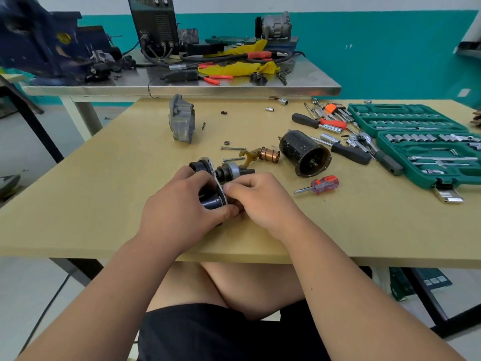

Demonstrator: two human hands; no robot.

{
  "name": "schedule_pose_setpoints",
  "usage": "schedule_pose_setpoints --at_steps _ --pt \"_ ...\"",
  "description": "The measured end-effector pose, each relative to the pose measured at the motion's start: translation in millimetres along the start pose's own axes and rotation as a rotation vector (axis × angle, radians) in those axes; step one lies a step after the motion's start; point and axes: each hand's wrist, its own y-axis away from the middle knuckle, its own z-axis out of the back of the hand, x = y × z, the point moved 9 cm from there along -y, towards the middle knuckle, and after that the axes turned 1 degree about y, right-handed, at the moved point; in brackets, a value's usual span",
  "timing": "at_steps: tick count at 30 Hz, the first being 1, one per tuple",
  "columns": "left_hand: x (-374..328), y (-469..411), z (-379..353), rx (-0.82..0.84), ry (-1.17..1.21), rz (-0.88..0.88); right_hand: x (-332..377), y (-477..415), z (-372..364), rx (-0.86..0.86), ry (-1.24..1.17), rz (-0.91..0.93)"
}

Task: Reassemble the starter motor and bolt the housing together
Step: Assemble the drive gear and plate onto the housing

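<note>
Two hands hold the motor core (208,169), left hand (179,204) gripping, right hand (260,199) pinching its plate; black can (304,152), grey cover (182,119), bolts (232,148) lie loose.

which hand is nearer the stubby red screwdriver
Right. The right hand sits just left of the stubby red screwdriver; the left hand is farther left, gripping the starter motor assembly.

This is a mechanical workshop. A wooden bench (104,191) carries an open green socket set (426,142), screwdrivers (318,122), hex keys (338,110) and loose motor parts (304,152). Behind it a steel-topped bench (182,86) holds a heavy blue vise (33,40), a dark power unit (156,22) with thick cables, and red-handled pliers (216,78). The wall (390,61) is painted teal.
</note>
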Motion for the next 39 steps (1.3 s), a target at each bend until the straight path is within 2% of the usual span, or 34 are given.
schedule_pose_setpoints --at_steps 3,8,13,16,23,30,35,39 --pt "1.2 0.7 0.4 0.009 0.014 0.023 3.3 3.5 -5.2 0.041 -0.037 -0.032" --pt "-1.8 1.5 -0.8 0.077 -0.014 0.024 2.8 4.8 -8.4 0.002 -0.014 -0.1" --pt "1.1 1.3 -9.2 0.348 -0.144 0.036 0.5 9.4 -3.9 -0.086 -0.012 -0.088" --pt "2.8 2.2 -10.6 0.416 -0.171 0.032 2.8 10.5 -1.9 -0.097 0.027 -0.083" --pt "7.8 19.9 -4.4 0.239 0.056 -0.053 9.3 16.6 -4.0 -0.012 0.032 0.01" --pt "7.8 31.4 -3.5 0.125 0.127 -0.194 15.1 19.6 -4.4 -0.082 0.021 0.131" --pt "14.4 21.7 -1.0 0.124 0.156 -0.135 19.5 14.0 -9.0 -0.035 0.13 0.166" --pt "22.1 8.9 0.0 0.203 0.146 -0.084 14.5 9.5 -7.7 -0.029 0.197 0.166"
